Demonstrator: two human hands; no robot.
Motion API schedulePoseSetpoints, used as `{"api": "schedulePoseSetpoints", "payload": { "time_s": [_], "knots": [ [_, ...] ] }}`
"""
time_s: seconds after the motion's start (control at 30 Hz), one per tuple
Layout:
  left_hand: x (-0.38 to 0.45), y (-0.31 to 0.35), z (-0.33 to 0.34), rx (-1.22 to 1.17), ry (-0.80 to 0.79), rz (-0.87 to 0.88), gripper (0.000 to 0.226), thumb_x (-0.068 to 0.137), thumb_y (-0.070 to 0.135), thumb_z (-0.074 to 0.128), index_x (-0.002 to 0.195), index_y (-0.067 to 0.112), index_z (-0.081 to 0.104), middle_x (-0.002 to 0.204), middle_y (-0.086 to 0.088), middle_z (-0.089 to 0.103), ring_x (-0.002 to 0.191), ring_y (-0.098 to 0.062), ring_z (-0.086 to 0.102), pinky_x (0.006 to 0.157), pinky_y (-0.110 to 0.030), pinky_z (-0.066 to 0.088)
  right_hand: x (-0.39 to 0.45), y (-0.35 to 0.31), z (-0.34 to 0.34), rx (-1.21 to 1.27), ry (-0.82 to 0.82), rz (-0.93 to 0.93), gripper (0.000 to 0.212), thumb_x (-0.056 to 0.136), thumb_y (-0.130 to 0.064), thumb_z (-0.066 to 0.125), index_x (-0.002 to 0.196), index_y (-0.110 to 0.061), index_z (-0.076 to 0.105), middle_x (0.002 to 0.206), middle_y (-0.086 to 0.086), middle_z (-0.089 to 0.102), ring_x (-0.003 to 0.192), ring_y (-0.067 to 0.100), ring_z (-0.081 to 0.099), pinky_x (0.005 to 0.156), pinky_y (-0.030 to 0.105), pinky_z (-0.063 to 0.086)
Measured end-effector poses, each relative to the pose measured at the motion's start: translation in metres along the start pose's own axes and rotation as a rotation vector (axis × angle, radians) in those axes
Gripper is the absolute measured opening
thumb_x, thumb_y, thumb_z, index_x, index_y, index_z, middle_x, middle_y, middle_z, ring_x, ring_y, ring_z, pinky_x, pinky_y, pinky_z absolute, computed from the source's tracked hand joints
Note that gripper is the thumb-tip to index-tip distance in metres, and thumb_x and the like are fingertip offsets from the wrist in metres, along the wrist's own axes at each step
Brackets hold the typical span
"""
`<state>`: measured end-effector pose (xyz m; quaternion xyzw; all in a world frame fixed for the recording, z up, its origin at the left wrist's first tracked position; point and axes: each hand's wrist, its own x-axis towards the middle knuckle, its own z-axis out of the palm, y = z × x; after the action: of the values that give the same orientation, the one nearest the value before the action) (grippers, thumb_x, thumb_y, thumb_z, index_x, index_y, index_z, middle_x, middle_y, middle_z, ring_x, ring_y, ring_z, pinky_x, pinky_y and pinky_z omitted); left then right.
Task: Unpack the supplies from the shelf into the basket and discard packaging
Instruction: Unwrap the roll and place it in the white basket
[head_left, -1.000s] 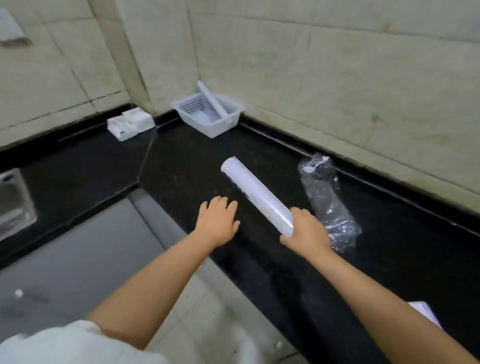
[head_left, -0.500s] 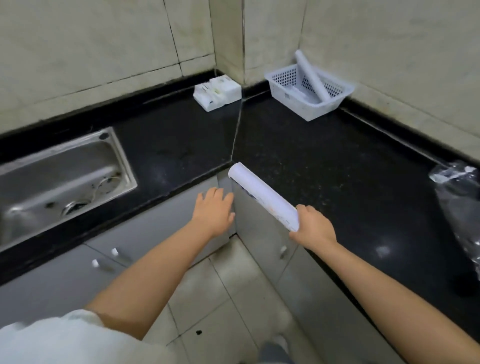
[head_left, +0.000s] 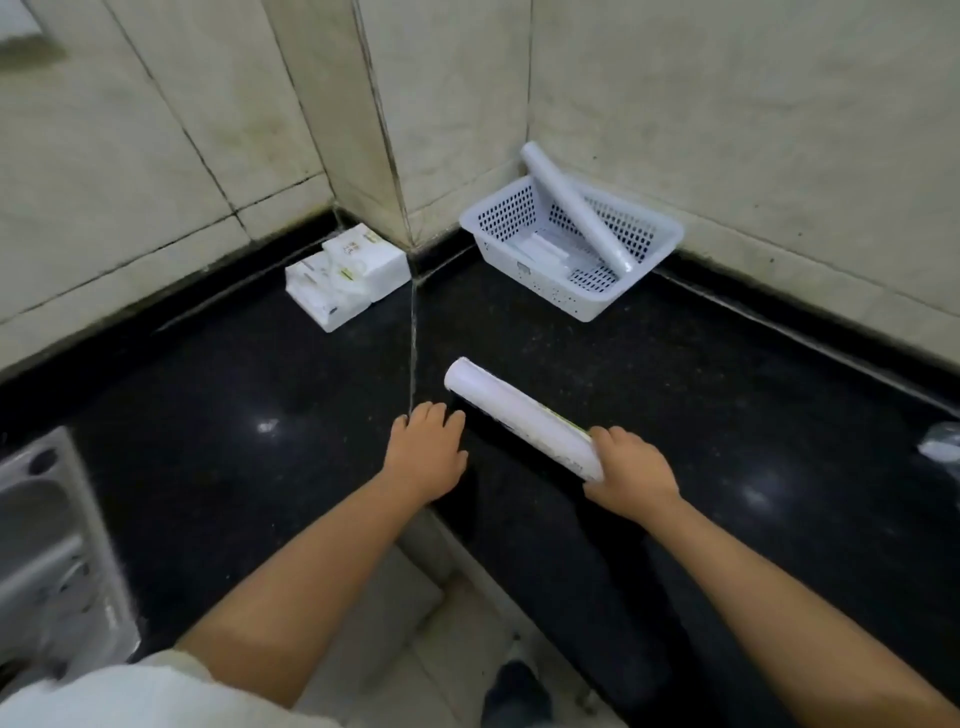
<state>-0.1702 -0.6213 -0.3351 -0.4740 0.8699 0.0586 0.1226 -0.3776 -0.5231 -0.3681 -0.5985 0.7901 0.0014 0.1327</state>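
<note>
- My right grip (head_left: 631, 475) wraps one end of a plain white roll (head_left: 519, 415), tilted over the black counter (head_left: 675, 374).
- My left grip (head_left: 428, 452) hovers spread, empty.
- Another roll (head_left: 576, 213) leans in the white basket (head_left: 582, 306).

View swung toward basket (head_left: 571, 244), now nearer; roll (head_left: 519, 415) and both hands above black counter (head_left: 260, 415).

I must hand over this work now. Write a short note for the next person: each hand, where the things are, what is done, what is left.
Right hand: gripping one end of a white roll, held above the black counter.
Left hand: empty, open, palm down beside the roll.
Basket in the corner: one roll already leaning inside.
White packs sit left of the corner; clear wrapper lies at the right edge.
Left: put the held roll into the basket, handle the packs, discard the wrapper.
</note>
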Motion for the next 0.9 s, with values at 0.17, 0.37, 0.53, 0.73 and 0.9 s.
{"api": "schedulePoseSetpoints", "payload": {
  "time_s": [0.17, 0.37, 0.53, 0.73, 0.9],
  "knots": [
    [0.063, -0.001, -0.002, -0.022, -0.031, 0.086, 0.054, 0.094, 0.031, 0.045, 0.143, 0.014, 0.031, 0.15, -0.008, 0.032, 0.142, -0.025, 0.023, 0.115, -0.042, 0.024, 0.046, 0.005, 0.0, 0.031, -0.046, 0.021, 0.056, 0.078, -0.032, 0.058, 0.129, -0.015, 0.039, 0.119, 0.007, 0.053, 0.106, 0.024, 0.053, 0.085, 0.033, 0.045],
    [0.119, 0.002, -0.005, -0.065, 0.063, 0.263, 0.04, 0.092, 0.025, 0.045, 0.129, 0.011, 0.048, 0.138, -0.007, 0.048, 0.127, -0.023, 0.043, 0.103, -0.035, 0.036, 0.06, 0.005, -0.002, 0.058, -0.056, 0.039, 0.066, 0.079, -0.044, 0.06, 0.133, -0.014, 0.039, 0.125, 0.007, 0.052, 0.111, 0.026, 0.05, 0.089, 0.036, 0.042],
    [0.147, -0.006, -0.006, -0.097, 0.07, 0.395, 0.033, 0.093, 0.022, 0.044, 0.121, 0.01, 0.058, 0.131, -0.007, 0.055, 0.121, -0.023, 0.048, 0.104, -0.033, 0.036, 0.045, -0.006, -0.019, 0.138, 0.287, -0.033, 0.038, 0.06, -0.022, 0.085, 0.087, 0.001, 0.07, 0.087, 0.017, 0.071, 0.077, 0.033, 0.069, 0.07, 0.038, 0.056],
    [0.16, -0.021, -0.004, -0.175, 0.048, 0.521, 0.044, 0.086, 0.017, 0.056, 0.129, 0.007, 0.055, 0.138, -0.012, 0.05, 0.129, -0.027, 0.045, 0.111, -0.037, 0.031, 0.066, -0.014, -0.015, 0.138, -0.022, 0.14, 0.052, 0.087, -0.04, 0.051, 0.132, -0.014, 0.042, 0.136, 0.005, 0.045, 0.122, 0.023, 0.041, 0.102, 0.032, 0.033],
    [0.166, -0.035, -0.002, -0.105, 0.025, 0.511, 0.054, 0.089, 0.028, 0.05, 0.14, 0.013, 0.039, 0.148, -0.007, 0.037, 0.137, -0.021, 0.031, 0.116, -0.035, 0.02, 0.091, -0.019, -0.008, 0.016, -0.113, 0.183, 0.067, 0.082, -0.048, 0.054, 0.138, -0.018, 0.033, 0.138, 0.004, 0.044, 0.119, 0.026, 0.038, 0.099, 0.036, 0.031]
  ]
}}
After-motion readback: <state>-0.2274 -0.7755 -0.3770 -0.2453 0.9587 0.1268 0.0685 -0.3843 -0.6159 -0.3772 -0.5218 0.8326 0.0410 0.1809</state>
